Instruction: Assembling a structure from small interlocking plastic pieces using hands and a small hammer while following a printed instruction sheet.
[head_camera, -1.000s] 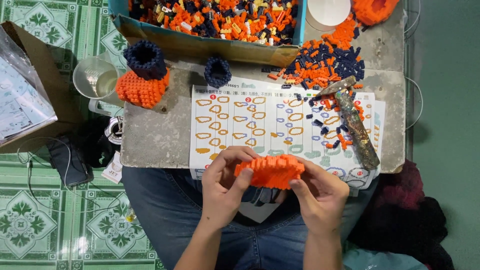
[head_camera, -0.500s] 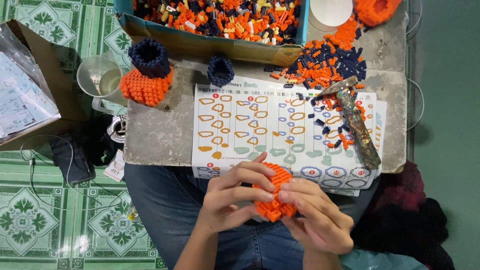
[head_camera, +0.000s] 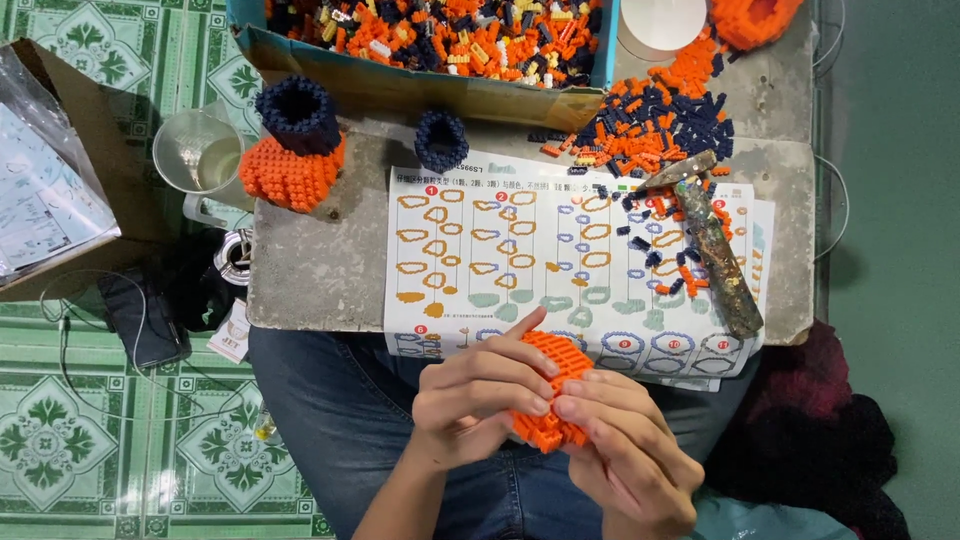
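Observation:
Both my hands hold an orange piece built of small bricks (head_camera: 553, 385) over my lap, just below the table's near edge. My left hand (head_camera: 475, 395) wraps its left side with the fingers across the top. From the right and below, my right hand (head_camera: 625, 450) presses on it with the fingertips. An instruction sheet (head_camera: 560, 265) with orange and blue ring diagrams lies on the grey table (head_camera: 320, 280) right above my hands.
An orange-and-navy brick model (head_camera: 293, 150) and a navy ring (head_camera: 441, 140) stand at the table's left. Loose orange and navy bricks (head_camera: 655, 120) lie at the right beside a rusty tool (head_camera: 715, 255). A cardboard tray of bricks (head_camera: 440, 45) sits at the back. A cup (head_camera: 197, 160) stands left.
The orange piece has been turned from lying wide between my hands to upright and brought lower over my lap. Both hands closed in tighter around it.

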